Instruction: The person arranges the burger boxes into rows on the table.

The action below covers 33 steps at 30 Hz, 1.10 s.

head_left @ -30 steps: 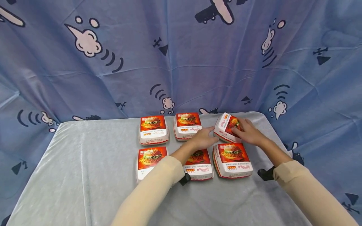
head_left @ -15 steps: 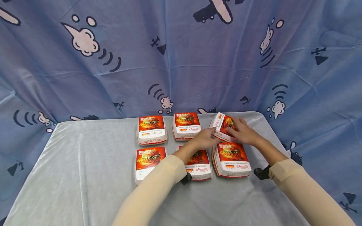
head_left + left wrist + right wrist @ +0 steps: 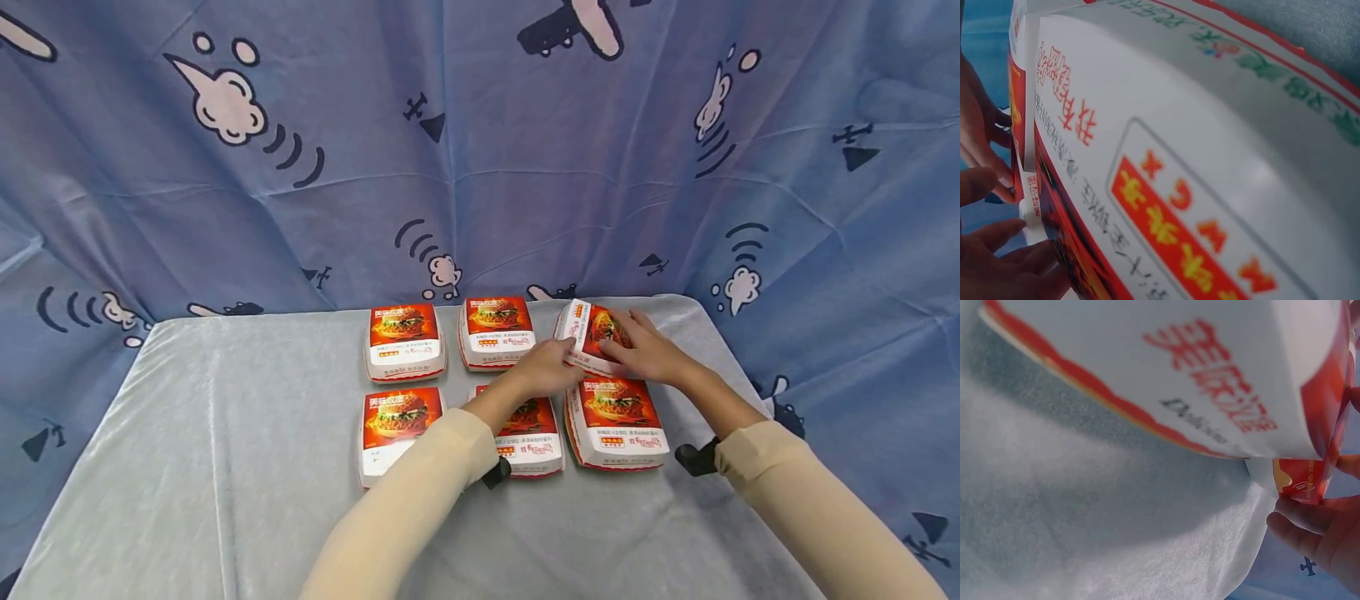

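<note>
A burger box [image 3: 580,327] with a red burger picture sits at the back right, turned askew to its neighbours. My right hand [image 3: 651,352] grips its right part, thumb on the lid and fingers over the far right side. At its left front corner my left hand [image 3: 546,370] touches it with fairly straight fingers. In the right wrist view the fingers [image 3: 1310,528] lie along a red side panel. Directly in front stands another burger box [image 3: 615,421], squared to the viewer. My left forearm partly covers the front middle box [image 3: 528,446].
More burger boxes stand to the left: back middle [image 3: 497,332], back left [image 3: 406,342] and front left [image 3: 393,425], the last partly behind my left sleeve. A grey cloth [image 3: 187,450] covers the table. A blue patterned curtain [image 3: 360,150] hangs behind it.
The back right box has slid a little left and its turn has lessened slightly, with my right hand moving along. My left hand has stayed near its left front corner. The other boxes kept their places.
</note>
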Each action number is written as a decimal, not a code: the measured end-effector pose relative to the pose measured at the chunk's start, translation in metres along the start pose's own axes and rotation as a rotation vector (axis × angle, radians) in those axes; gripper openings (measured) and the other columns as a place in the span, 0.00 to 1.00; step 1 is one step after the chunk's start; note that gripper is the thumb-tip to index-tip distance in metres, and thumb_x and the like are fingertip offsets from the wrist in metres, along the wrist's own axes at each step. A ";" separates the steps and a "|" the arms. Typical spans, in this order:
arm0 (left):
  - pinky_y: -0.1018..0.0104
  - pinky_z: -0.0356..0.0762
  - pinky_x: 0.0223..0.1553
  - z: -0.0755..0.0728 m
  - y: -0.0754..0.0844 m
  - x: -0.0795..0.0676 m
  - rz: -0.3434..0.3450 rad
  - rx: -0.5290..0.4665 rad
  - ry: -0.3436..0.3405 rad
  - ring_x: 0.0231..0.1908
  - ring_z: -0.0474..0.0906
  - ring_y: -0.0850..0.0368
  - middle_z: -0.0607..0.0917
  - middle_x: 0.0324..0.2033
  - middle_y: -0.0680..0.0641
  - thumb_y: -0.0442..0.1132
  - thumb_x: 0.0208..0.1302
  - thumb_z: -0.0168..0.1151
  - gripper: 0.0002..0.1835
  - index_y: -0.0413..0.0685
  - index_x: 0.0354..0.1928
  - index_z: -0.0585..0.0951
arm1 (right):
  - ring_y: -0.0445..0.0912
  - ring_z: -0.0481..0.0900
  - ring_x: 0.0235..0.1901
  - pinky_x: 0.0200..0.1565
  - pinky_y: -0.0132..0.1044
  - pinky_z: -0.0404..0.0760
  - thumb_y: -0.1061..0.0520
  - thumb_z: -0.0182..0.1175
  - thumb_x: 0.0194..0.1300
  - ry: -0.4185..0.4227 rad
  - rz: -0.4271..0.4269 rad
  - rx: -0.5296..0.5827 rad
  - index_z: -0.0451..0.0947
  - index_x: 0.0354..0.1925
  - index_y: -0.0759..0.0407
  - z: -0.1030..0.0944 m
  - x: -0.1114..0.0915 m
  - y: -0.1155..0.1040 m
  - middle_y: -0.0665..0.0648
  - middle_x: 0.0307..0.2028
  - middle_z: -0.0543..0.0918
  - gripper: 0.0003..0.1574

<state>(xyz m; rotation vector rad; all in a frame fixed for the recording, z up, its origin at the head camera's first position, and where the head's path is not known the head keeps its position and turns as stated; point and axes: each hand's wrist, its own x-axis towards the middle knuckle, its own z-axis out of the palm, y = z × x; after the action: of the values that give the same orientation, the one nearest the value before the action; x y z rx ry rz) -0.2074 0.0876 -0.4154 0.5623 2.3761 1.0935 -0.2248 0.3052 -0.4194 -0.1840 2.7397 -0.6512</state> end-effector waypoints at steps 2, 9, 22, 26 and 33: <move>0.65 0.62 0.67 0.000 0.001 0.000 -0.002 0.017 0.002 0.70 0.63 0.55 0.68 0.71 0.45 0.43 0.71 0.52 0.33 0.46 0.76 0.61 | 0.78 0.46 0.69 0.62 0.75 0.53 0.38 0.52 0.73 0.001 0.004 0.000 0.42 0.77 0.67 0.001 0.000 -0.001 0.79 0.74 0.38 0.53; 0.67 0.65 0.65 0.000 0.000 0.000 0.004 0.044 0.006 0.67 0.66 0.57 0.70 0.70 0.45 0.43 0.71 0.53 0.32 0.44 0.75 0.63 | 0.77 0.52 0.68 0.62 0.75 0.53 0.40 0.53 0.72 0.084 0.084 -0.089 0.42 0.77 0.69 0.005 -0.008 -0.017 0.80 0.73 0.43 0.53; 0.65 0.62 0.67 0.000 0.005 0.001 -0.010 0.086 0.003 0.69 0.64 0.56 0.71 0.69 0.46 0.45 0.72 0.53 0.31 0.44 0.74 0.65 | 0.65 0.72 0.51 0.50 0.65 0.75 0.43 0.57 0.71 0.131 0.104 -0.165 0.63 0.64 0.72 0.006 -0.010 -0.030 0.76 0.54 0.70 0.39; 0.64 0.61 0.68 0.000 0.004 0.001 -0.006 0.071 0.010 0.70 0.63 0.54 0.70 0.70 0.45 0.45 0.72 0.53 0.31 0.44 0.74 0.65 | 0.69 0.68 0.59 0.57 0.70 0.67 0.44 0.56 0.71 0.090 0.081 -0.166 0.59 0.70 0.73 0.003 -0.008 -0.029 0.79 0.62 0.65 0.43; 0.65 0.62 0.68 0.000 0.006 0.002 -0.004 0.104 -0.012 0.70 0.64 0.54 0.71 0.69 0.47 0.46 0.73 0.52 0.31 0.45 0.74 0.65 | 0.71 0.62 0.65 0.61 0.69 0.63 0.48 0.54 0.72 0.070 0.009 -0.143 0.56 0.72 0.73 0.000 -0.007 -0.026 0.80 0.67 0.60 0.43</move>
<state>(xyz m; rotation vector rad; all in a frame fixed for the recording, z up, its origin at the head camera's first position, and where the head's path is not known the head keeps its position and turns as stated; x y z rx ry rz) -0.2078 0.0919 -0.4108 0.5980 2.4331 0.9657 -0.2169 0.2830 -0.4055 -0.1844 2.8538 -0.4679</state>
